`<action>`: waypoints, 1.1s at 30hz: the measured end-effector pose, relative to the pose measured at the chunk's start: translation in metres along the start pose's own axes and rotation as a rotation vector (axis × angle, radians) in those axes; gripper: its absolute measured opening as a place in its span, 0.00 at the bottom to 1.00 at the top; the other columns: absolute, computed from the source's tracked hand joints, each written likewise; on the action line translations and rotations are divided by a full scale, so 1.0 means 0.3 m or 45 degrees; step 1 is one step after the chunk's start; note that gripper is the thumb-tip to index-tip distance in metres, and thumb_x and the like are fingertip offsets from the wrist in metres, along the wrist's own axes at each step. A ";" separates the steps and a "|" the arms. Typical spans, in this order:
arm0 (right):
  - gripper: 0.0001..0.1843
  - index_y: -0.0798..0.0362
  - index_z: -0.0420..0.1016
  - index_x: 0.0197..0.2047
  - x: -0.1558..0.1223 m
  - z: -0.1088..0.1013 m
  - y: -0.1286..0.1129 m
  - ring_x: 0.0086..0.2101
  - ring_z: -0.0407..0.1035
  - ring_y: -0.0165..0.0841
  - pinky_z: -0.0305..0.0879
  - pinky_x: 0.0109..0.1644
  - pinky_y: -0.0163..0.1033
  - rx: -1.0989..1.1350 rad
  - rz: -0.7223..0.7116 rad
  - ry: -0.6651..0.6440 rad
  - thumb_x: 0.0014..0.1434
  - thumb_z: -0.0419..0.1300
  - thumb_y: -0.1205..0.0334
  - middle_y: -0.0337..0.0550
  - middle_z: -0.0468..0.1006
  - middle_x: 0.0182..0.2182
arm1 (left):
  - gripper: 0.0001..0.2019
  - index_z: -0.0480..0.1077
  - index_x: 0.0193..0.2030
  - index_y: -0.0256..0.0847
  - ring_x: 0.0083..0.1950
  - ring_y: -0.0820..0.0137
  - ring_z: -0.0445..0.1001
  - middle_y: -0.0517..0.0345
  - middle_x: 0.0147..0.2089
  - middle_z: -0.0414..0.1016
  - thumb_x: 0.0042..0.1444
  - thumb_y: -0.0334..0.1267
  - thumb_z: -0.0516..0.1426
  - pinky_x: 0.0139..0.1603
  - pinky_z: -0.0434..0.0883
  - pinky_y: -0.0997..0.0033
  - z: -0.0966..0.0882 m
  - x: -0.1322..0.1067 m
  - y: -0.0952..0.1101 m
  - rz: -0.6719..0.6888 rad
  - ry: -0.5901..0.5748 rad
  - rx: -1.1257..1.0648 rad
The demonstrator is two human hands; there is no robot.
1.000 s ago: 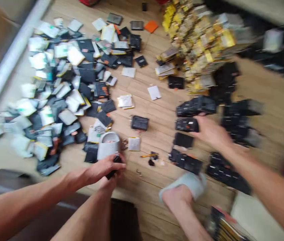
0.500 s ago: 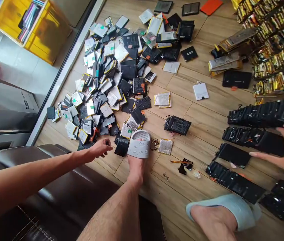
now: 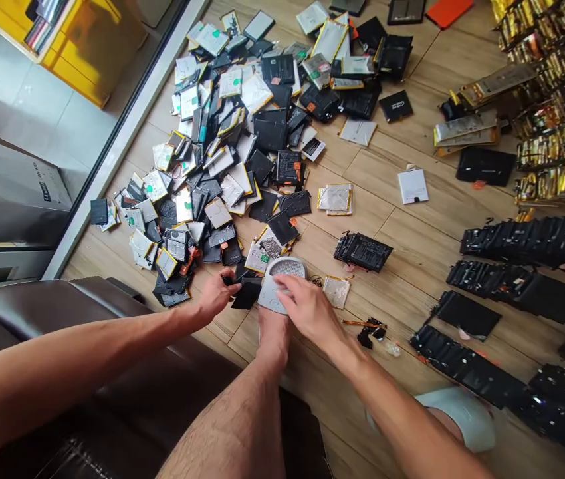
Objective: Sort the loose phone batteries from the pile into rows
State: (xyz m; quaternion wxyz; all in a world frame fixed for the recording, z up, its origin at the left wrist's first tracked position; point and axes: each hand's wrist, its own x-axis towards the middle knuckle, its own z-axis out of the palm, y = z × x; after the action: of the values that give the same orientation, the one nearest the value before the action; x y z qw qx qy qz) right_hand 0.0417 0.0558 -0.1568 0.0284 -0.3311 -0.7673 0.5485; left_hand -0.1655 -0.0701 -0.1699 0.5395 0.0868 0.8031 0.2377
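Note:
My left hand is low over the floor beside the pile, its fingers closed at the left edge of a flat black phone battery. Its grip is partly hidden. Above the grey slipper on my foot hangs my right hand, fingers bent and apart, nothing visible in it. Close to that hand lie a silver battery and a black scrap with an orange flex strip. The large loose pile of black and silver batteries spreads beyond my hands.
Rows of black batteries stand at the right, with yellow-edged battery rows behind them. A small black stack sits mid-floor. A brown leather seat is at left; a yellow crate and a carton stand past the door track.
My right hand has swung from the right-hand black rows to over my slippered foot. My left hand has shifted right to the black battery. The view has moved slightly.

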 end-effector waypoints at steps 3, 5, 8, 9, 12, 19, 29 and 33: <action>0.28 0.51 0.70 0.66 0.133 0.095 -0.018 0.53 0.75 0.43 0.70 0.58 0.48 0.026 0.056 -0.035 0.62 0.62 0.66 0.53 0.77 0.58 | 0.18 0.65 0.34 0.42 0.26 0.70 0.69 0.63 0.24 0.69 0.46 0.46 0.68 0.29 0.65 0.71 -0.057 -0.007 0.084 0.174 -0.093 -0.042; 0.29 0.51 0.72 0.64 0.190 0.119 -0.020 0.52 0.75 0.44 0.70 0.58 0.48 0.030 0.091 -0.063 0.60 0.66 0.64 0.52 0.80 0.55 | 0.19 0.66 0.36 0.42 0.25 0.70 0.70 0.61 0.24 0.72 0.47 0.47 0.69 0.28 0.65 0.72 -0.092 -0.002 0.158 0.235 -0.176 -0.116; 0.17 0.49 0.78 0.53 0.220 0.105 0.007 0.42 0.78 0.40 0.73 0.51 0.45 0.113 0.244 -0.031 0.59 0.65 0.64 0.44 0.84 0.40 | 0.20 0.65 0.39 0.42 0.27 0.67 0.76 0.58 0.26 0.76 0.49 0.45 0.70 0.29 0.71 0.71 -0.123 0.011 0.247 0.146 -0.220 -0.322; 0.12 0.49 0.79 0.48 0.218 0.094 0.021 0.39 0.78 0.39 0.73 0.48 0.43 0.194 0.307 -0.003 0.60 0.64 0.63 0.42 0.84 0.36 | 0.19 0.65 0.40 0.43 0.28 0.66 0.78 0.58 0.27 0.77 0.50 0.43 0.70 0.31 0.74 0.69 -0.127 0.017 0.263 0.101 -0.222 -0.411; 0.10 0.50 0.79 0.46 0.194 0.070 0.059 0.40 0.79 0.35 0.75 0.47 0.40 0.591 0.375 0.079 0.62 0.61 0.58 0.42 0.84 0.38 | 0.17 0.65 0.40 0.43 0.30 0.63 0.81 0.57 0.28 0.78 0.52 0.37 0.69 0.34 0.79 0.63 -0.119 0.028 0.267 0.001 -0.225 -0.639; 0.17 0.51 0.75 0.45 0.164 0.087 0.016 0.37 0.80 0.36 0.79 0.38 0.39 1.051 0.503 0.152 0.58 0.63 0.49 0.43 0.83 0.40 | 0.15 0.70 0.46 0.41 0.32 0.62 0.82 0.51 0.37 0.81 0.55 0.34 0.68 0.37 0.80 0.61 -0.089 0.014 0.197 -0.147 -0.510 -0.798; 0.07 0.51 0.73 0.31 0.192 0.071 -0.101 0.19 0.74 0.32 0.73 0.23 0.33 0.730 0.761 -0.064 0.60 0.60 0.61 0.36 0.76 0.19 | 0.36 0.68 0.63 0.46 0.51 0.57 0.73 0.52 0.49 0.72 0.49 0.50 0.72 0.56 0.72 0.53 -0.126 0.035 0.181 0.456 -0.576 0.123; 0.11 0.55 0.73 0.32 0.271 0.150 -0.137 0.21 0.75 0.33 0.76 0.26 0.36 0.885 0.883 -0.180 0.66 0.56 0.63 0.42 0.79 0.22 | 0.44 0.66 0.66 0.41 0.58 0.50 0.69 0.45 0.56 0.69 0.41 0.47 0.75 0.63 0.67 0.48 -0.100 0.061 0.130 0.755 -0.433 0.605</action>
State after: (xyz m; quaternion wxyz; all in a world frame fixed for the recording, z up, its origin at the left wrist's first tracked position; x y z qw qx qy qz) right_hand -0.0595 0.0550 -0.1652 -0.0991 -0.4998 -0.3837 0.7702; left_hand -0.2048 -0.0377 -0.1573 0.5375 0.4744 0.6753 0.1731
